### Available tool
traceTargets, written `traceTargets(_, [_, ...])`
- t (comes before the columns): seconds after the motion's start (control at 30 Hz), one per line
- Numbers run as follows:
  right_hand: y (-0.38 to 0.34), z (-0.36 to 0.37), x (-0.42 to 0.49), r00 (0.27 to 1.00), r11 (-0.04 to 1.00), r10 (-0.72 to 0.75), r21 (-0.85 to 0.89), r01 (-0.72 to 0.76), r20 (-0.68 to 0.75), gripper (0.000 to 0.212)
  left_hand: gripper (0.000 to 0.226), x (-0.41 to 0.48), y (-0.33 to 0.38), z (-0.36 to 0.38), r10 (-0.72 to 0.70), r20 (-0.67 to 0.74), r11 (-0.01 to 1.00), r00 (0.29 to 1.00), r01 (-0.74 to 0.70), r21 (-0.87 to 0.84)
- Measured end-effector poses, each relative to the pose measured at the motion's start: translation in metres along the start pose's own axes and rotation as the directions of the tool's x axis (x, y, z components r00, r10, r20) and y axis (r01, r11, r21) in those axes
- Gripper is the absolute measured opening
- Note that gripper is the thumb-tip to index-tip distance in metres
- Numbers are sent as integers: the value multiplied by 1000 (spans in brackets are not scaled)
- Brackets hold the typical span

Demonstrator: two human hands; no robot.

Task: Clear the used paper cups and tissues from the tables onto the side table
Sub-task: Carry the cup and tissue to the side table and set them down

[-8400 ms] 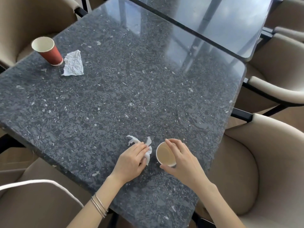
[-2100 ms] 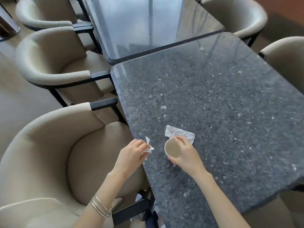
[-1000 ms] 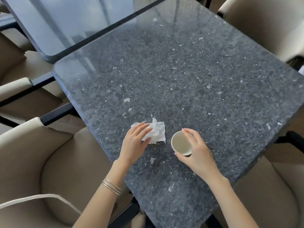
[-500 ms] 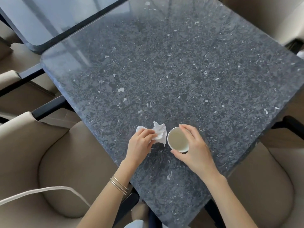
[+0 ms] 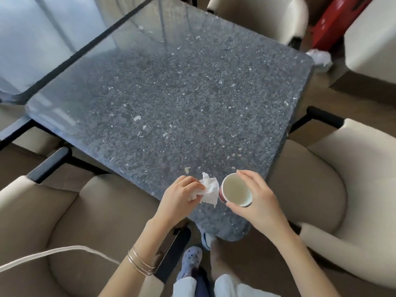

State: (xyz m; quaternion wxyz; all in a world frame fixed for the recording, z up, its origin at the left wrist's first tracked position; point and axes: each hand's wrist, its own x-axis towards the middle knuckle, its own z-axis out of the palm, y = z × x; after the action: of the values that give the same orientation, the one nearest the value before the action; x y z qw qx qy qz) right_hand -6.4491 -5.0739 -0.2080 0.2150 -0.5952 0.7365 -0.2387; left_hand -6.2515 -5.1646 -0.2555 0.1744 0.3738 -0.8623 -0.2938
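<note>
A red paper cup (image 5: 234, 190) with a pale inside is held upright by my right hand (image 5: 256, 200), fingers and thumb curled round its rim, over the near corner of the dark speckled table (image 5: 171, 99). My left hand (image 5: 179, 195) pinches a crumpled white tissue (image 5: 209, 190) just left of the cup, lifted off the tabletop. Cup and tissue almost touch.
Beige armchairs stand at the left (image 5: 64, 221), right (image 5: 342, 189) and far side (image 5: 257, 16). A second glossy table (image 5: 42, 28) adjoins at the far left. White crumpled paper (image 5: 319, 57) lies on the floor beyond the far right corner, near a red object (image 5: 336, 20).
Over the last second my left hand gathered the tissue off the table and lifted it. Both hands drew back to the table's near corner, cup still held.
</note>
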Motion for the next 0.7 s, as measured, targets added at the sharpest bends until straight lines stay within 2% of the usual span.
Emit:
traceTargets(0.2, [-15, -42, -72, 978, 993, 114, 29, -110, -174, 74, 23, -7, 56, -19, 215, 25, 976, 976, -213, -52])
traceTargets(0.37, [-15, -62, -135, 916, 960, 281, 76, -270, -287, 74, 23, -10, 99, 0, 355, 166, 935, 920, -349, -67])
traceTargets(0.53, [-6, -73, -207, 814, 892, 445, 107, -439, -374, 72, 24, -19, 144, 36, 478, 307, 877, 823, -465, -117])
traceTargets(0.7, [6, -86, -290, 668, 799, 572, 139, -585, -477, 71, 22, -31, 204, 76, 603, 380, 792, 701, -583, -180])
